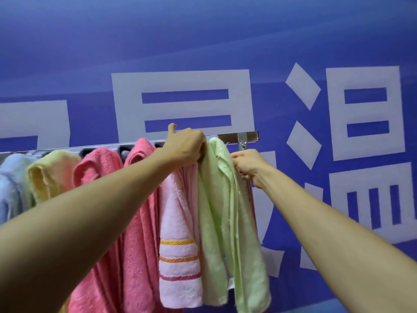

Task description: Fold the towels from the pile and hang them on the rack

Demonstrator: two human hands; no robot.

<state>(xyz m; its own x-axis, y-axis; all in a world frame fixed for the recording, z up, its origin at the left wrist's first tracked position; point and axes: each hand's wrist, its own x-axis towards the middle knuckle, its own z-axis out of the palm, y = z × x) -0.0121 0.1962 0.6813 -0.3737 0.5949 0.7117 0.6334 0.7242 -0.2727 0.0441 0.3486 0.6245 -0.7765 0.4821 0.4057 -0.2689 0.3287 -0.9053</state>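
**Spotter:** Where are your hands?

**Operator:** My left hand (pixel 185 143) is up at the bar, mid-frame, thumb raised. Its fingers curl down onto the top of the green towel (pixel 216 199). Whether they also catch the striped pale-pink towel (pixel 178 222) just left of it, I cannot tell. My right hand (pixel 246 166) pinches the green towel's right edge, just below the end of the rack (pixel 237 136).

**Spotter:** What worries you?

**Operator:** That towel hangs last in the row, close to the bar's open end, right of centre. If I tug rightward while straightening it, I reckon it could slide off. It also looks bunched rather than flat, so uneven halves might drag it down one side. And my left fingers could pull the striped towel askew.

**Spotter:** Any room to work?

**Operator:** Little. Leftward the bar is packed with pink towels (pixel 99 163), a yellow towel (pixel 49 170) and a blue towel (pixel 11 177) at the left edge of the frame, each crowding the next. Rightward I have only a short bare stretch of bar and the upright post (pixel 242 145), with the blue wall (pixel 225 41) behind. The free room is toward me and below.
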